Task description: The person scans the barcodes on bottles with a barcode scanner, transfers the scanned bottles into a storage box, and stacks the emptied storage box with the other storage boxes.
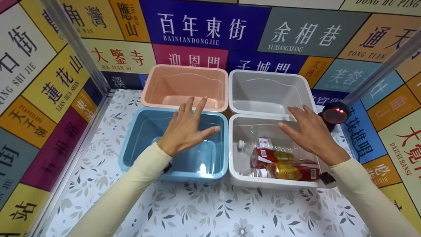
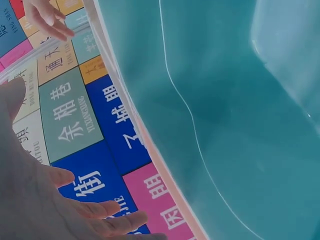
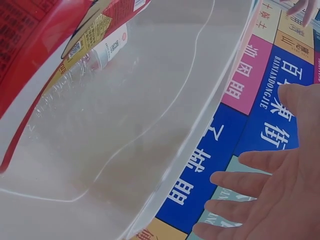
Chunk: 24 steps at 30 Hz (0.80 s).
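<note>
My left hand (image 1: 185,131) is held above the blue bin (image 1: 123,144), fingers spread, with nothing in it. Over the right side of the near grey bin (image 1: 233,148) hovers my right hand (image 1: 310,133), its fingers extended and holding nothing. Inside that bin lie clear plastic bottles (image 1: 264,143) and red-and-yellow packages (image 1: 294,170). The right wrist view shows a red package (image 3: 30,45) close up beside a clear bottle (image 3: 107,49). In the left wrist view the palm and fingers (image 2: 107,209) are beside the blue bin's inner wall (image 2: 210,100).
Behind stand a pink bin (image 1: 153,74) and another grey bin (image 1: 306,82). A black round device (image 1: 334,113) with red lights is right of the bins. The bins rest on a leaf-patterned tabletop (image 1: 197,210), with sign-covered panels (image 1: 210,26) at the back and both sides.
</note>
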Each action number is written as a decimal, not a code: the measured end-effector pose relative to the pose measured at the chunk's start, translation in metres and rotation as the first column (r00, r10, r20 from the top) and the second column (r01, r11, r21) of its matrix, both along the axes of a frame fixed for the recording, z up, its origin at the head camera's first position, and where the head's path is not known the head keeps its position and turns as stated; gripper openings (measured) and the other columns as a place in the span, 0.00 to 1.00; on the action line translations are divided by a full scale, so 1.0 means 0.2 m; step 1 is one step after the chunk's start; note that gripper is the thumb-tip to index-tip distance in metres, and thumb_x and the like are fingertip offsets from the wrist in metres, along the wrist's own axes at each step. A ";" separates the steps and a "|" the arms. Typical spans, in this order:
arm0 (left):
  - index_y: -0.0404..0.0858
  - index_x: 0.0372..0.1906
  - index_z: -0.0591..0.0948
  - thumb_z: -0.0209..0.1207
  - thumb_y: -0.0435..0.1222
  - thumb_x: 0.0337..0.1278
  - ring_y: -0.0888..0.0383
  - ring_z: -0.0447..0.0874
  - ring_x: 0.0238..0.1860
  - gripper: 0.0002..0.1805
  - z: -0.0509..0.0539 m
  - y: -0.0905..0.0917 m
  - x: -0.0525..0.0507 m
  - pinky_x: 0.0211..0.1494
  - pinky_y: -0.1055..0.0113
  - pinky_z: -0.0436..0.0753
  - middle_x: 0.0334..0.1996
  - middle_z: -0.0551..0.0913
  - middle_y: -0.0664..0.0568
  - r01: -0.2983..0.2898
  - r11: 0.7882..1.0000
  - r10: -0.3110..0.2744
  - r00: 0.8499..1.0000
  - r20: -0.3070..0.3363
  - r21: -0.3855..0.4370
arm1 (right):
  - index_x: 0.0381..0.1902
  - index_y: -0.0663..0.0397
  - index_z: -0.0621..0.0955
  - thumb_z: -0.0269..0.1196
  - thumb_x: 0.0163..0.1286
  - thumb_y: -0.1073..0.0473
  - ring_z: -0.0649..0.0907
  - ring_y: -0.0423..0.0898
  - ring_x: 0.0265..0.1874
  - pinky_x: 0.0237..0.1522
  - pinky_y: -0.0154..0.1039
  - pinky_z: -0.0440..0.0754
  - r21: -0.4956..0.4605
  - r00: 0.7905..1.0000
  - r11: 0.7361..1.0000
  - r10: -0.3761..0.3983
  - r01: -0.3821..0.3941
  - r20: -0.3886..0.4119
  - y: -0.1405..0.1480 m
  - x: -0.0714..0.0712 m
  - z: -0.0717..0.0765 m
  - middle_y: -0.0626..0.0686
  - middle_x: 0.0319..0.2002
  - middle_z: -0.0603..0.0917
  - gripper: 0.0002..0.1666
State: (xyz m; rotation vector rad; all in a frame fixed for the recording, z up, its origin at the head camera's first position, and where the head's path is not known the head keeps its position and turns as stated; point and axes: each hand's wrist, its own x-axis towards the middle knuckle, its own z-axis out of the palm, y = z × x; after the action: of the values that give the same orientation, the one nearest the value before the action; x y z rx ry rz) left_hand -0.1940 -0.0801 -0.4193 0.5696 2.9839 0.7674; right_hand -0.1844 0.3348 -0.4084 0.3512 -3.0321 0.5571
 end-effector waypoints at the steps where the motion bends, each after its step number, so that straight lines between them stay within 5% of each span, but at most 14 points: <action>1: 0.55 0.93 0.47 0.49 0.81 0.63 0.32 0.50 0.86 0.62 0.00 -0.01 0.00 0.82 0.26 0.55 0.90 0.44 0.39 0.002 1.000 -0.002 1.000 0.001 0.007 | 0.84 0.58 0.69 0.61 0.81 0.30 0.57 0.75 0.83 0.74 0.85 0.53 -0.001 1.000 1.000 0.001 -0.001 -0.006 0.00 0.00 0.00 0.70 0.82 0.67 0.49; 12: 0.56 0.93 0.46 0.53 0.80 0.63 0.31 0.53 0.86 0.62 -0.02 -0.09 0.04 0.75 0.24 0.68 0.91 0.43 0.42 -0.007 0.999 0.006 1.000 0.020 0.048 | 0.82 0.58 0.71 0.64 0.81 0.33 0.58 0.75 0.83 0.74 0.85 0.54 -0.026 0.999 1.000 0.015 -0.015 -0.029 0.01 0.02 -0.01 0.69 0.80 0.71 0.47; 24: 0.56 0.93 0.46 0.52 0.79 0.65 0.31 0.49 0.87 0.61 -0.02 -0.18 0.07 0.72 0.23 0.70 0.91 0.41 0.42 -0.021 0.996 0.016 0.998 0.060 0.082 | 0.82 0.54 0.73 0.66 0.80 0.37 0.62 0.72 0.82 0.74 0.84 0.58 -0.052 0.999 0.998 0.043 -0.044 -0.014 0.04 0.06 0.00 0.66 0.80 0.72 0.43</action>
State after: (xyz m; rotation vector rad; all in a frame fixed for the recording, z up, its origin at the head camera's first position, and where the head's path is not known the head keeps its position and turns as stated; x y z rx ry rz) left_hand -0.1794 -0.1159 -0.4232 0.5129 2.9196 0.8955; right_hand -0.1718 0.3423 -0.4090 0.4176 -2.9982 0.6329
